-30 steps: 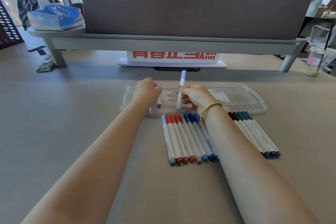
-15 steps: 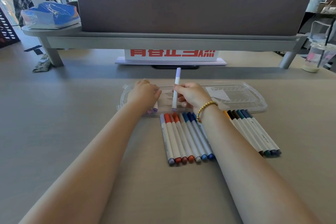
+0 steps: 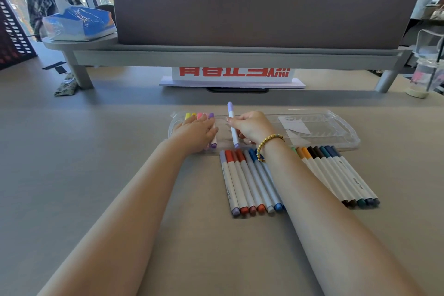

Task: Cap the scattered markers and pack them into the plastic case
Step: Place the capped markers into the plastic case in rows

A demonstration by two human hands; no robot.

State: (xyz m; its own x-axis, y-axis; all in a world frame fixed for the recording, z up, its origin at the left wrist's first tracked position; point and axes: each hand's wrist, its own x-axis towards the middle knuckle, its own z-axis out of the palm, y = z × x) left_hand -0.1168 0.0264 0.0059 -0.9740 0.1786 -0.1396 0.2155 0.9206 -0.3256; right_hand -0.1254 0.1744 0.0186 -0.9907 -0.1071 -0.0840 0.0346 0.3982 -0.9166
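Observation:
A clear plastic case [image 3: 336, 127] lies open across the desk. At its left end several capped markers [image 3: 199, 116] with yellow, pink and purple caps lie side by side, and my left hand [image 3: 195, 133] rests flat on them. My right hand [image 3: 249, 127] pinches a lilac marker [image 3: 232, 125], holding it nearly upright over the case just right of those markers. In front of the case lie two rows of capped markers: a red and blue group [image 3: 249, 182] and a dark group [image 3: 336, 175].
A grey shelf with a divider panel [image 3: 240, 55] spans the back of the desk. A tissue pack [image 3: 79, 21] sits on its left end. A white sign with red lettering [image 3: 233, 77] stands under it. A plastic drink cup [image 3: 425, 77] stands far right.
My left hand has flattened onto the markers in the case, uncovering their coloured caps. The lilac marker in my right hand has tilted slightly and stays over the case.

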